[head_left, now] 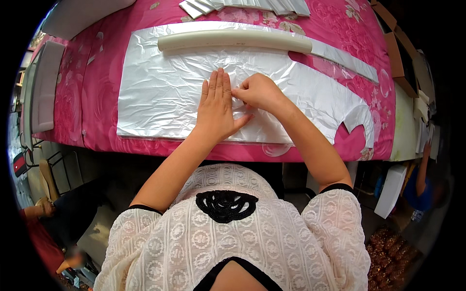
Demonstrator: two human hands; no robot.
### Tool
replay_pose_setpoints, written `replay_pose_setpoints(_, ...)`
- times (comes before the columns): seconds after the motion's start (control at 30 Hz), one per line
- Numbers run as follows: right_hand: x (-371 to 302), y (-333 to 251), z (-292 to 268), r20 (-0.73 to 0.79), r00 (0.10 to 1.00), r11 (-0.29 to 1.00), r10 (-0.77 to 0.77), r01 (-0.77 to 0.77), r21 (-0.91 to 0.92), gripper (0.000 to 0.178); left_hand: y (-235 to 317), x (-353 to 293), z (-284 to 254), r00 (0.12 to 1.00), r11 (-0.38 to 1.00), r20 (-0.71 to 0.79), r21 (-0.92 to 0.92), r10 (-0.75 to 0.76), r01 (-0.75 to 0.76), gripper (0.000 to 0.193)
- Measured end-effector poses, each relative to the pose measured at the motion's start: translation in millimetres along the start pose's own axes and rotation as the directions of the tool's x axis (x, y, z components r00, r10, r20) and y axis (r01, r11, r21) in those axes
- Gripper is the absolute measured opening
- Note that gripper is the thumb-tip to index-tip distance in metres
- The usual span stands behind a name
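Observation:
A stack of shiny silver-white plastic sheets (155,97) lies across the table in front of me, wrinkled, with a notched cut-out at its right end. My left hand (217,109) rests flat on its middle, fingers together and stretched forward, thumb out to the right. Right beside it, my right hand (260,92) is closed, its fingertips pinched down at the sheet's surface near the left fingers. What they grip, if anything, is hidden. A long off-white tube (233,40) lies across the far part of the sheets, beyond both hands.
A pink flowered cloth (104,106) covers the table. At the far edge lie several folded silver-white pieces (252,5). A flat pale strip (344,60) extends right from the tube. Cardboard boxes (400,58) stand at the right; people are partly visible at lower left and right.

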State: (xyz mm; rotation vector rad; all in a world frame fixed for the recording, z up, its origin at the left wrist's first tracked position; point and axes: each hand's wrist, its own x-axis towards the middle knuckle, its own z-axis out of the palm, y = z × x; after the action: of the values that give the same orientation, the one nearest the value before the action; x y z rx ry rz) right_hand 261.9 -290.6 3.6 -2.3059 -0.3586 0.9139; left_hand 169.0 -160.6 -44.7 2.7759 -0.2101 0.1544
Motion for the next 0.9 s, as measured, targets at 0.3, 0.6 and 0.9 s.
replay_pose_setpoints(0.3,-35,7,1,-0.212,0.972,0.88,-0.097,-0.016,-0.475,0.024,-3,-1,-3,1.0,0.999,-0.014,-0.031,0.023,-0.023,0.111)
replay_pose_setpoints(0.6,21,4,55,-0.202,0.612,0.592,-0.765,0.545,-0.594,0.06,-23,-110,-53,0.772,0.029,0.63,-0.773,-0.083,0.634,0.038)
replay_pose_setpoints(0.9,-66,-33,148,0.038,0.779,0.775,-0.626,0.627,-0.079,0.065,-28,-143,-56,0.488,-0.341,0.792,-0.603,-0.367,0.721,0.018)
